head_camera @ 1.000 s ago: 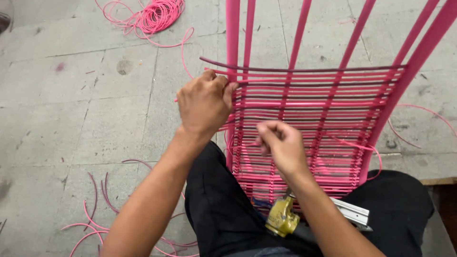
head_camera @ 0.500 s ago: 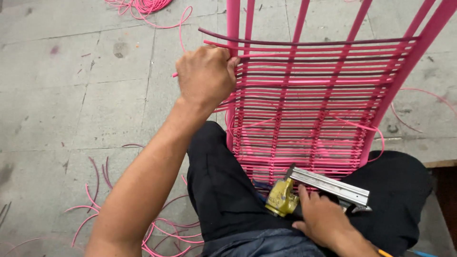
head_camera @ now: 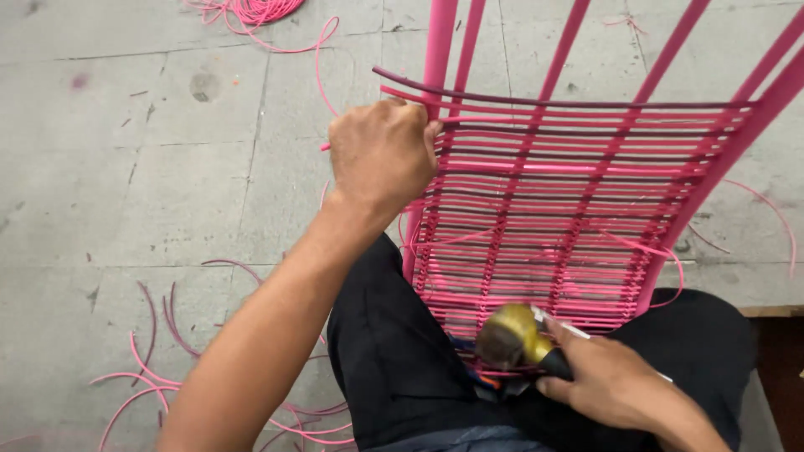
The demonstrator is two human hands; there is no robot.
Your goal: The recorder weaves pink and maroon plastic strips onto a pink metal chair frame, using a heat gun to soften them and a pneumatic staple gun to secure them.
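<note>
The pink woven chair frame [head_camera: 578,192] leans over the person's lap, its upper part cut off by the top edge. The left hand [head_camera: 381,155] is closed around the frame's left bar, fingers hidden behind it. The right hand [head_camera: 615,385] grips a brass-coloured tool [head_camera: 512,335], blurred, at the frame's lower edge. Pink cord scraps [head_camera: 159,351] lie on the concrete floor [head_camera: 126,167].

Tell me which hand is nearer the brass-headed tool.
Right. The right hand grips the brass-headed tool by its handle; the left hand is up on the pink frame's left rail.
</note>
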